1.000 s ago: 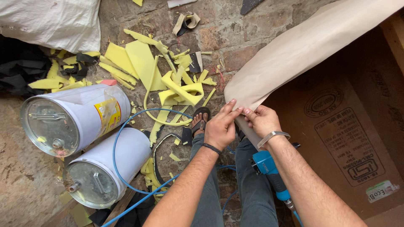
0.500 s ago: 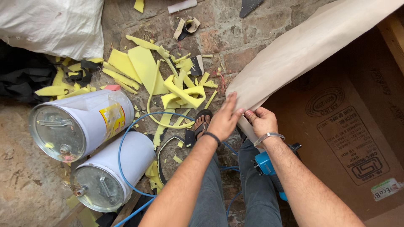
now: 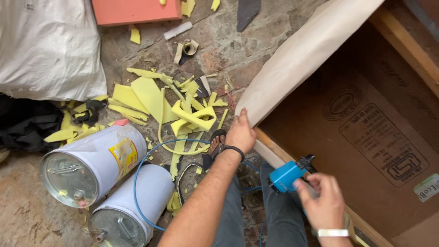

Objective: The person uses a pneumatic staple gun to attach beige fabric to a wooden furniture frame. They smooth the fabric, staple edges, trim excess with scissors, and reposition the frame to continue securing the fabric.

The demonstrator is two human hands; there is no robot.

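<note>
My left hand [image 3: 239,131] pinches the lower corner of a beige fabric sheet [image 3: 306,50] that is stretched over a wooden frame [image 3: 274,153]. My right hand [image 3: 322,203] is closed around a blue hand-held tool [image 3: 286,175], held just over the frame's front edge. A thin blue hose [image 3: 141,169] loops across the floor toward the tool. Inside the frame lies a brown printed board [image 3: 366,132]. My foot in a dark sandal [image 3: 216,142] rests below the left hand.
Two white metal cans [image 3: 93,162] lie on their sides at the left. Yellow foam scraps [image 3: 155,98] litter the brick floor. A white sack [image 3: 45,45] and dark cloth [image 3: 23,123] fill the far left; an orange foam slab [image 3: 137,10] lies at the top.
My right hand left the fabric corner, dropped toward me and took hold of the blue tool. The left hand still holds the fabric. The view tilted upward.
</note>
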